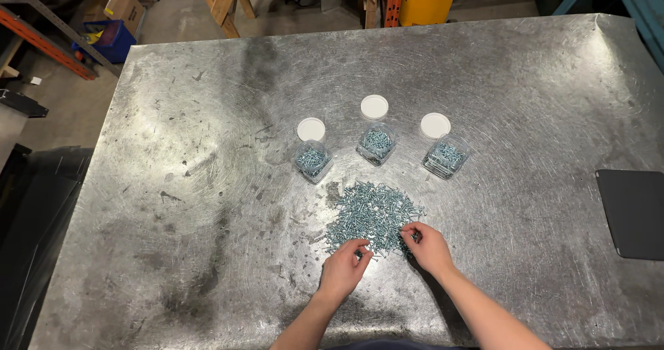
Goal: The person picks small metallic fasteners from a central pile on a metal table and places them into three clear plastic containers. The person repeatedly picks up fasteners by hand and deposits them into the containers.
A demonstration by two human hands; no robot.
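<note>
Both hands, left hand (344, 267) and right hand (429, 247), pinch screws at the screw pile (372, 215)'s near edge; beyond the pile stand three open jars (377, 144) with white lids (374, 106), nothing between.

This is a workshop or warehouse work area; the bench is a scratched, scuffed sheet-metal table (207, 184) carrying a loose heap of small screws (373, 215) and clear jars of the same. Beyond its far edge lie a bare concrete floor (173, 18), wooden sawhorse legs (225, 1), orange pallet-rack uprights (394, 1) and a yellow shop vacuum drum (429, 1); far left stand cardboard boxes (124, 4) and a blue bin (111, 42).
</note>
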